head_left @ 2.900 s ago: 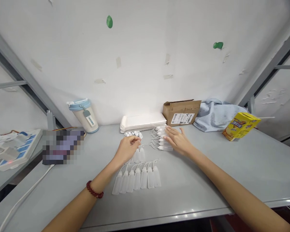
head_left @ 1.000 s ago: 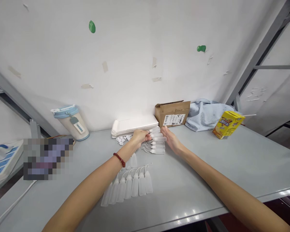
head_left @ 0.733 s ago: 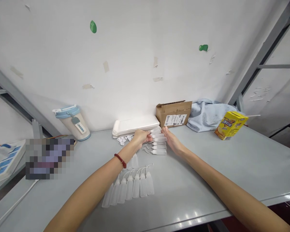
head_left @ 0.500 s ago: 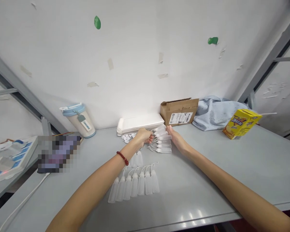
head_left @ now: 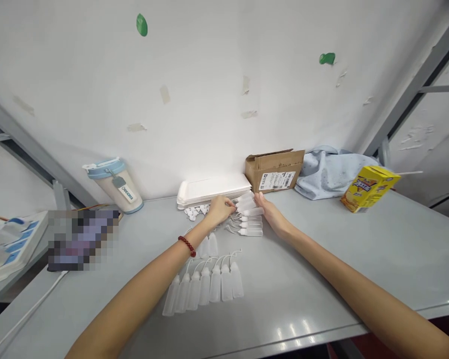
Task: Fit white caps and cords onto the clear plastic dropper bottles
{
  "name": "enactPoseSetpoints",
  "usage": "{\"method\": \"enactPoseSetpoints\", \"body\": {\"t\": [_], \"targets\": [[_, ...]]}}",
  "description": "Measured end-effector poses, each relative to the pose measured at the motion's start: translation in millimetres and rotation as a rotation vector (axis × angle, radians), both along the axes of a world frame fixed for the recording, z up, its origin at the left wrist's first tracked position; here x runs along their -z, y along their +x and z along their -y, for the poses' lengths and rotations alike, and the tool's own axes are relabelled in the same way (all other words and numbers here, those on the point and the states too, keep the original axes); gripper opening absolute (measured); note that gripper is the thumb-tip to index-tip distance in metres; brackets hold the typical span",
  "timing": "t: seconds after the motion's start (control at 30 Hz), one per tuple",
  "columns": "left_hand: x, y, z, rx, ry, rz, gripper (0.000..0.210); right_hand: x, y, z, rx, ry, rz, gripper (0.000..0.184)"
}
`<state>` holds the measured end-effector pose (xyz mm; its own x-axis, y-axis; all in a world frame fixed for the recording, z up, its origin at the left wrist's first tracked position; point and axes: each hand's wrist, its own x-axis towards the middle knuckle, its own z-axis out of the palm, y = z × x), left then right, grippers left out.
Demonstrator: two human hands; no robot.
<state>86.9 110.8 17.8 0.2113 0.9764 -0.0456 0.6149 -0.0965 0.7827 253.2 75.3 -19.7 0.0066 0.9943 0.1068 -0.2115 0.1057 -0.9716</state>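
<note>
A stack of small translucent squeeze bottles lies on its side, with white caps and thin curved tubes pointing left. My left hand, wearing a red bead bracelet, has its thumb and fingers pinched at the cap end of an upper bottle. At the bottles' base ends rests my right hand, its fingers stretched out along them. Nearer to me, a row of similar bottles lies side by side, tubes pointing away. A few more bottles lie partly hidden behind my left forearm.
White trays are stacked against the wall, with small white caps before them. A cardboard box, a blue cloth and a yellow drink carton stand to the right. A tumbler and a power strip are left.
The view has shifted slightly, moving most things a little left in the picture. My left fingers have shifted slightly at the cap ends; my right hand stays by the bottle bases.
</note>
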Motion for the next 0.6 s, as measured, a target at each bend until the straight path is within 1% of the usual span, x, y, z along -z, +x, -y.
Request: {"method": "enactPoseSetpoints", "body": {"t": [0.13, 0.23, 0.4, 0.5, 0.6], "targets": [[-6.5, 1, 2, 0.03, 0.113, -0.052, 0.01, 0.2, -1, 0, -0.025, 0.018, 0.011, 0.046], [-10.8, 4, 3, 0.047, 0.144, -0.068, 0.015, -2.9, -1, 3, -0.047, 0.036, 0.03, 0.047], [-14.5, 5, 3, 0.053, 0.119, -0.079, 0.02, -7.1, -2, 6, -0.022, 0.048, 0.054, 0.048], [-15.6, -1, 4, 0.039, 0.074, -0.095, 0.02, -6.6, -2, 5, -0.013, 0.078, 0.107, 0.049], [-14.6, -9, 6, 0.074, 0.022, -0.088, 0.019, -5.4, -2, 5, -0.014, 0.078, 0.13, 0.05]]}}
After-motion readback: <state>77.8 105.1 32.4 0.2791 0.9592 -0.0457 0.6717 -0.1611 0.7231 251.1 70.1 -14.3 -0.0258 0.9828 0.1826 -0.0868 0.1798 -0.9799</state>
